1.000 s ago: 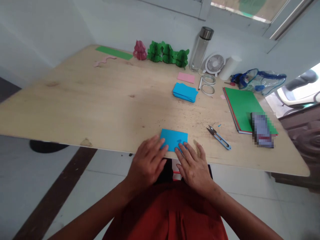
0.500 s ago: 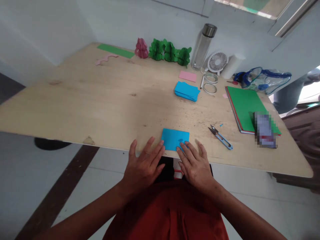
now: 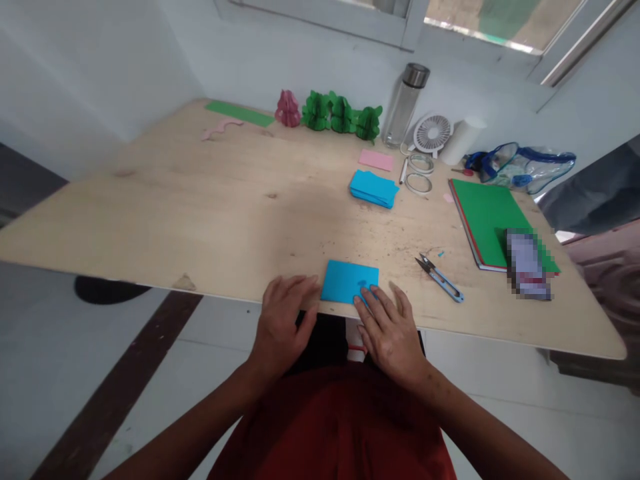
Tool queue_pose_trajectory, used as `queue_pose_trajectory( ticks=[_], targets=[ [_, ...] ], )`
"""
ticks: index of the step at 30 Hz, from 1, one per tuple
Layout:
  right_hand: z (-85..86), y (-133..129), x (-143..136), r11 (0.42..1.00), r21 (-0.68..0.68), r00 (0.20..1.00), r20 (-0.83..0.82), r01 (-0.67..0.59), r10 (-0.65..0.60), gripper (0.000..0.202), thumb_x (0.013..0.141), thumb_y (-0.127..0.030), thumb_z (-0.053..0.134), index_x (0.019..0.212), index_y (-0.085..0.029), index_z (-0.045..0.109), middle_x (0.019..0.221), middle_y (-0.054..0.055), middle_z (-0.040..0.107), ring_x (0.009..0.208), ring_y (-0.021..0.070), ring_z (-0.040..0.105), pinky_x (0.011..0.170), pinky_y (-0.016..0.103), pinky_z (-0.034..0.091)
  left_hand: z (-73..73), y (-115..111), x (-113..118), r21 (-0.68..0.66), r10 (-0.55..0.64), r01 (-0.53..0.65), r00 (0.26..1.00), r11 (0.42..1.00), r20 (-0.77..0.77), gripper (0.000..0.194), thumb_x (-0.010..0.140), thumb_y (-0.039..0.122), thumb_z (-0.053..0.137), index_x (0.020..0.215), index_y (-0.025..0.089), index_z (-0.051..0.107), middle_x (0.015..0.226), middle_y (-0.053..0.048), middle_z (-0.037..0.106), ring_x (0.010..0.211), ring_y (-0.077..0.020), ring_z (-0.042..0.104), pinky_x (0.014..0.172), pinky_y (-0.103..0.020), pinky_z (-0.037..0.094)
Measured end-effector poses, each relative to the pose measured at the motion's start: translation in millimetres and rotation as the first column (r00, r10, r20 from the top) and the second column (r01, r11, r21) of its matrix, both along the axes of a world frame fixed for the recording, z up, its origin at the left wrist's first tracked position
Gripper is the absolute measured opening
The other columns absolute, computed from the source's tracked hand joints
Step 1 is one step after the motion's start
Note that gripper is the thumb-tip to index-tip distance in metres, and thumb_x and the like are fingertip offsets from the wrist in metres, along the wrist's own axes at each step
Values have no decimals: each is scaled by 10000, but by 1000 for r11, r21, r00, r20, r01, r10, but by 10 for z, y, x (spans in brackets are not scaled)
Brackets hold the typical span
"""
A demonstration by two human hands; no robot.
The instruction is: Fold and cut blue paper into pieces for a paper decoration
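Blue card (image 3: pixel 344 281): outstretched right hand (image 3: pixel 391 333) hides 1 corner; left hand (image 3: pixel 283 327) loosely extended.

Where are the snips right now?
In the head view, the snips lie on the right side of the table, between the right hand and the green-topped stack.

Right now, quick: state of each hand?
Left hand: open, holding nothing visible, beside the nearer blue rectangular paper.
Right hand: open, resting on that paper, not gripping it.
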State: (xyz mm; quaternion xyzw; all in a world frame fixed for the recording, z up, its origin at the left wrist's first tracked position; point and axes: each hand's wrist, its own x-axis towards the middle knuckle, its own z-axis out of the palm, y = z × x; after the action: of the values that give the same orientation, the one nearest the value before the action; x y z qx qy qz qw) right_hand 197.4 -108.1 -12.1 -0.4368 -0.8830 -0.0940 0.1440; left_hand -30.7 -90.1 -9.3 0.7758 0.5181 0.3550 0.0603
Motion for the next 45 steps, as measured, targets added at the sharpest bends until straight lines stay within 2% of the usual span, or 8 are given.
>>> queue_pose_trajectory(
  ticks=[10,13,17,22,29,34,38,45],
  targets=[
    [-14,-11,-11,1000,-17,1000,-5,14,-14,402,949,-237,493,1337,-140,529,1364,116,570,1301,296,446,1129,578,229,91,-96,147,-230,131,-71,958,970,256,428,883,173,470,1305,248,460,1051,-42,694,1030,-224,630,950,-472,481],
    [-27,-11,-3,1000,-23,1000,-11,14,-14,418,942,-234,503,1353,-162,518,1366,113,568,1315,291,434,1131,574,233,107,-89,159,-227,141,-80,954,971,266,415,884,180,462,1294,245,475,1050,-39,695,999,-214,641,905,-441,508],
    [-39,-10,-1,1000,-20,1000,-9,19,-19,418,951,-248,489,1360,-165,517,1371,112,565,1313,294,433,1125,583,240,76,-12,178,-98,116,-102,982,990,146,276,896,190,484,1149,214,590,1001,-50,695,987,-219,619,925,-427,492],
    [-34,-12,-2,1000,-13,1000,-3,21,-21,410,953,-256,491,1348,-154,531,1376,112,561,1309,298,437,1127,587,240,-12,-26,128,133,40,-9,972,991,-230,250,889,193,539,1113,188,649,1103,-100,694,1114,-304,571,1045,-562,350],
    [-64,-11,30,1000,-25,1000,-1,1,-1,432,931,-218,509,1358,-157,521,1397,124,539,1338,307,410,1133,594,232,-84,-86,-120,92,-84,151,859,984,-505,375,925,264,488,1298,286,526,1329,-22,603,1296,-320,477,1133,-643,138],
    [-64,-17,28,999,-25,1000,17,20,-20,414,945,-222,484,1353,-163,524,1401,112,537,1336,296,410,1136,587,234,-31,-25,-243,55,-143,206,825,977,-547,371,937,273,457,1303,281,511,1358,-26,579,1296,-317,479,1133,-641,144],
    [-49,-21,2,1000,-14,1000,1,23,-23,397,953,-229,477,1339,-160,536,1385,108,553,1310,288,439,1141,579,225,18,35,-320,140,-139,231,870,963,-474,411,925,248,485,1334,207,490,1344,-94,585,1321,-318,450,1119,-578,249],
    [-14,-42,-32,998,-23,994,-87,60,-62,371,943,-277,505,1296,-185,575,1331,92,599,1281,278,467,1139,565,245,82,262,-111,55,-327,401,811,914,-485,445,918,303,503,1340,161,514,1388,-159,530,1323,-330,444,1072,-527,352]
  ],
)
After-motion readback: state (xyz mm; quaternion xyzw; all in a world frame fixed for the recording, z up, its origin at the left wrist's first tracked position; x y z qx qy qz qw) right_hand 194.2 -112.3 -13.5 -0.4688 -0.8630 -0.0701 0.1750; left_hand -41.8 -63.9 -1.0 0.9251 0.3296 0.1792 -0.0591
